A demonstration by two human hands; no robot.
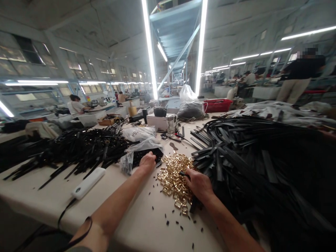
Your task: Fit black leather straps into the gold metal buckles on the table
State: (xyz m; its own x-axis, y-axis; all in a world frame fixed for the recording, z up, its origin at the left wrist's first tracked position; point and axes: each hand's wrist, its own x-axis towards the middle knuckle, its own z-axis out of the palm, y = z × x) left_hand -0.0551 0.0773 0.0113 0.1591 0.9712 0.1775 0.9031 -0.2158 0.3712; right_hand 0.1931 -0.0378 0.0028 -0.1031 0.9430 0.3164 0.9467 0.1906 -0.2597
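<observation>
A pile of gold metal buckles [176,176] lies on the pale table [136,224] in front of me. My right hand [198,183] rests on the pile's right side, fingers closed round a black strap end [183,174]. My left hand [147,161] reaches into a clear plastic bag of small black parts [143,154], fingers curled and hidden at the bag's mouth. Small black bits [173,220] are scattered on the table near my arms.
A big heap of black straps [249,154] fills the right side. Another heap of black straps with buckles [78,148] lies at left. A white power bank [88,182] with a cable sits near the front edge. A jar [170,124], boxes and bags stand behind. Other people work at far tables.
</observation>
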